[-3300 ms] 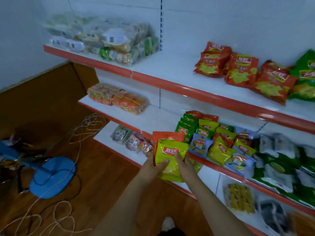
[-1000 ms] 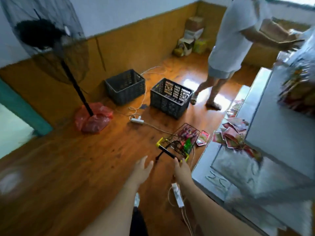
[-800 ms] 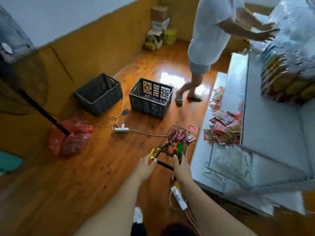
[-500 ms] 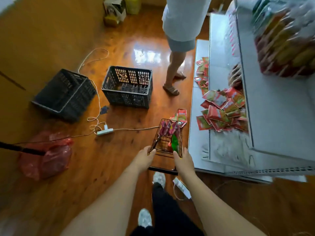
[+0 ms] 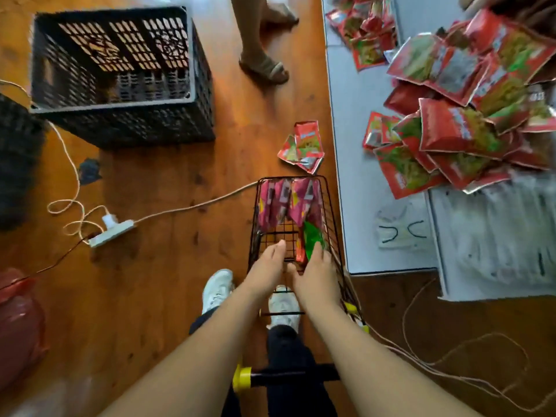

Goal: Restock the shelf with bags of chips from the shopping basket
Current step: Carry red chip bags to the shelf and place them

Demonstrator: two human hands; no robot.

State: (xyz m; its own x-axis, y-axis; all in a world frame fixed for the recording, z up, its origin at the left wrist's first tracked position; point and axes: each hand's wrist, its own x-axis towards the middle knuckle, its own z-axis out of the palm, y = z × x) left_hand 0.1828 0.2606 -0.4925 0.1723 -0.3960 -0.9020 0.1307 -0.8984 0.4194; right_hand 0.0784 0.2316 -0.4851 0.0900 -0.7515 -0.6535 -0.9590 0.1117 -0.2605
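The green chip bag point(image 5: 313, 240) stands on edge at the right wall of the wire shopping basket point(image 5: 331, 212), its long axis running near to far, with pink bags point(image 5: 285, 203) at the far end. Your right hand point(image 5: 319, 275) is nearer, fingers straight and laid on the bag's near end. Your left hand point(image 5: 266, 270) reaches flat into the bare middle, holding nothing. The shelf point(image 5: 355, 152) lies to the right.

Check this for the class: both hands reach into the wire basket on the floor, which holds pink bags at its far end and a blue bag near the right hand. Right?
Not quite: the bag near the right hand is green, not blue, as the head view shows. The rest stands: both hands, the left hand too, reach into the wire basket holding pink bags.
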